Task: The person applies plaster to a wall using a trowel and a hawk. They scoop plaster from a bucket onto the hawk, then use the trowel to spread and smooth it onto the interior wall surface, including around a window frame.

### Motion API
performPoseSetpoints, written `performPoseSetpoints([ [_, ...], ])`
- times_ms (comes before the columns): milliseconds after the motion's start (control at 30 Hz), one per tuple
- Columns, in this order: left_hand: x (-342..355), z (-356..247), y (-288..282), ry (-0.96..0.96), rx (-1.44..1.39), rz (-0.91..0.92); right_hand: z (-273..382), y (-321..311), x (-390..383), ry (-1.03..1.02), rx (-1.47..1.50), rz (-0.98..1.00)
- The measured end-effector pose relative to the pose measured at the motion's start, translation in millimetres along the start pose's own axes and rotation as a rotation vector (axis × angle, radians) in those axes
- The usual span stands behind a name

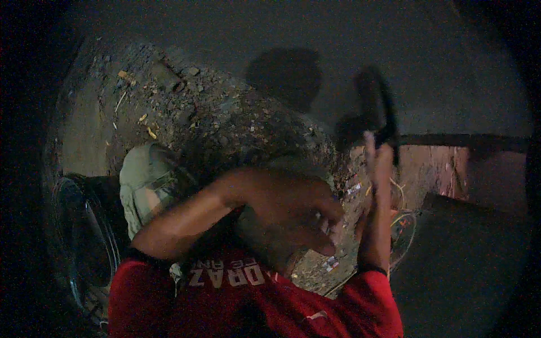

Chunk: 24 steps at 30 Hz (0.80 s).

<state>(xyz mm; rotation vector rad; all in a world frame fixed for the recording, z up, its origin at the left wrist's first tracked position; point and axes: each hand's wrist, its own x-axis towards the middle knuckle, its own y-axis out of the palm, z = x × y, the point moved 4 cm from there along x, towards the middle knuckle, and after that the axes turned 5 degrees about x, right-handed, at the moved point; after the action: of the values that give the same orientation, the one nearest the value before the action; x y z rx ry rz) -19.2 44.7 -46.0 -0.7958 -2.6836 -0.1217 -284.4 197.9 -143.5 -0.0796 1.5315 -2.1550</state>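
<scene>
A dark tool [389,132] sticks up from the right hand [378,155], which is raised and clamped around its lower end; the top is blurred and hard to make out. The left hand [313,219] hangs in front of the red shirt [253,298], fingers curled loosely on nothing I can see. Behind lies rubble [214,118], a pale cap [147,183] at its left, coloured wires [401,222] to the right. Dark shadows hide the edges.
</scene>
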Motion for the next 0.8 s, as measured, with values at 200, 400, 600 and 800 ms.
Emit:
performPoseSetpoints([
  [200,8.0,-25.4,0.8,-0.108,-0.024,0.043,45.8,171.3,21.7,-0.399,-0.276,0.240],
  [400,-18.3,-48.2,-10.4,-0.101,0.097,-0.022,126.0,185.9,59.9,-0.417,-0.323,0.281],
  [600,-24.8,-41.1,-18.2,0.023,0.038,-0.007,199.0,77.9,36.5,-0.550,-0.176,0.061],
  [800,-20.8,-40.6,-24.0,-0.024,-0.007,0.010,163.7,-21.6,2.1,-0.515,0.229,-0.206],
])
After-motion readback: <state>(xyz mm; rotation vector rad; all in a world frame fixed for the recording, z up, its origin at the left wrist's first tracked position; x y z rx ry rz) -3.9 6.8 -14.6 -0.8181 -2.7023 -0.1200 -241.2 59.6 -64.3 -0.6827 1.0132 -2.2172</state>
